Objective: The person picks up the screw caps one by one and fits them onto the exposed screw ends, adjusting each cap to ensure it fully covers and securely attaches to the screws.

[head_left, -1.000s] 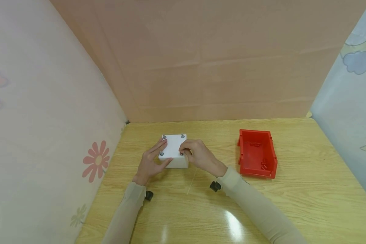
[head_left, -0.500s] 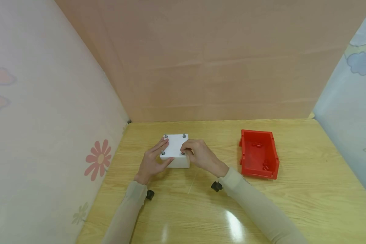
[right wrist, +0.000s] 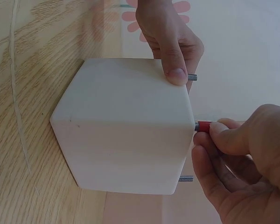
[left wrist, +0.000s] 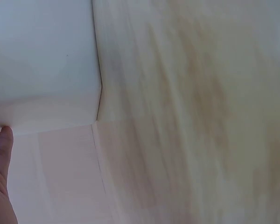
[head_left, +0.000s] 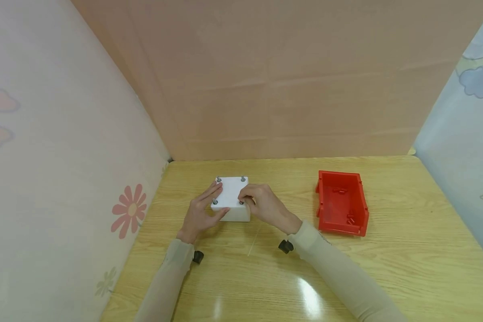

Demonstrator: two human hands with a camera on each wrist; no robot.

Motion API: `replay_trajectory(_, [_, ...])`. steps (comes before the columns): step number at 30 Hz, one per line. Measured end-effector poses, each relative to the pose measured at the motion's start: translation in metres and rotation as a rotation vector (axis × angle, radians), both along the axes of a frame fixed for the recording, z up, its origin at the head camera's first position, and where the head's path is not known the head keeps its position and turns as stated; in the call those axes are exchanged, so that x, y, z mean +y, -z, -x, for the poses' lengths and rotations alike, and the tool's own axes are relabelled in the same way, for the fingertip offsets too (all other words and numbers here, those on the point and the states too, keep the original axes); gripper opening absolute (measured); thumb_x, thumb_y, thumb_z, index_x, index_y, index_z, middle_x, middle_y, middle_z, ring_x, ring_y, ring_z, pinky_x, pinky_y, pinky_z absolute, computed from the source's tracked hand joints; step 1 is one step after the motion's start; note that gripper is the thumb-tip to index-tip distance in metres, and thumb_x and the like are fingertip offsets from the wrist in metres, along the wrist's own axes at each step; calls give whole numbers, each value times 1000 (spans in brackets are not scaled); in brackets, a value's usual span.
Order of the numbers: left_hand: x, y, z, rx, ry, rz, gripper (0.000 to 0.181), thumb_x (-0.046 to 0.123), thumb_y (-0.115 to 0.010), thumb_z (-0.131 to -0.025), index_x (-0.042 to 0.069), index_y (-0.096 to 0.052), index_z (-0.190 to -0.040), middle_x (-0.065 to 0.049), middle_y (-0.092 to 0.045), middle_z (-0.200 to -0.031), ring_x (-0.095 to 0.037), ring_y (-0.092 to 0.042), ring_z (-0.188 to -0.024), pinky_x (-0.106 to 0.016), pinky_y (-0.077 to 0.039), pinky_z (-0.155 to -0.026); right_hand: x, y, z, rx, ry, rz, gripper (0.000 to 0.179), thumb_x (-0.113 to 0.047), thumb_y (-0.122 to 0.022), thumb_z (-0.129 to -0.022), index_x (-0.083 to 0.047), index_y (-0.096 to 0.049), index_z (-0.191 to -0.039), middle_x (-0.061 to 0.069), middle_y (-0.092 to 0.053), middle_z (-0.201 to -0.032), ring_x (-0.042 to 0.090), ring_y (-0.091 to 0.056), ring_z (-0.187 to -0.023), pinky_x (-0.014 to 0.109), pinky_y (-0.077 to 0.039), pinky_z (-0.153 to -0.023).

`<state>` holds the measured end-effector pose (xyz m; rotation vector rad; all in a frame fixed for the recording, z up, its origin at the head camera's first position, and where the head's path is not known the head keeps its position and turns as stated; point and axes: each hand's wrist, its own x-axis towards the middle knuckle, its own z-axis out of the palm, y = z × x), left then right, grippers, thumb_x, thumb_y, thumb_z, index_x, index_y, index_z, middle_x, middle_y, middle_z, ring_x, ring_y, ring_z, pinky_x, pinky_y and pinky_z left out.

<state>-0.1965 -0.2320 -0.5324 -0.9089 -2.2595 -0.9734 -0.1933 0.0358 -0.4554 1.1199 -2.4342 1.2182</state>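
A white block [head_left: 231, 191] stands on the table with a threaded metal stud [right wrist: 192, 78] rising at each top corner. My left hand [head_left: 198, 218] holds the block at its left side, thumb along the near edge and fingers reaching onto the top. At the near right corner my right hand [head_left: 267, 209] pinches a small red cap [right wrist: 204, 126] between thumb and fingertips. In the right wrist view the cap sits over the end of that corner's stud, with some thread showing below it. The other studs are bare. The left wrist view catches only the thumb [left wrist: 1, 151] and part of the block.
To the right stands a red bin [head_left: 323, 227] with several small red caps [head_left: 350, 218] on its floor. A thin pale strand [head_left: 254, 240] lies on the wooden table [head_left: 410, 250] in front of the block. Printed cloth walls border the left and right; a brown sheet hangs behind.
Both hands keep their places on the block and cap. The whole head view shifted slightly right between the first and second frames; little else differs.
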Motion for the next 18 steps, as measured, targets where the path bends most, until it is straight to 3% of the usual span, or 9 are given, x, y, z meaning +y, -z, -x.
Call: replay_trajectory(18, [0, 2, 2, 17, 13, -2, 62, 33, -86, -93, -6, -68, -137, -21, -65, -147, -43, -58, -141, -29, -47, -118, 2, 4, -1, -8, -14, 9, 12, 8, -72, -97, -1, -80, -97, 7, -80, -100, 17, -77, -91, 27, -66, -80])
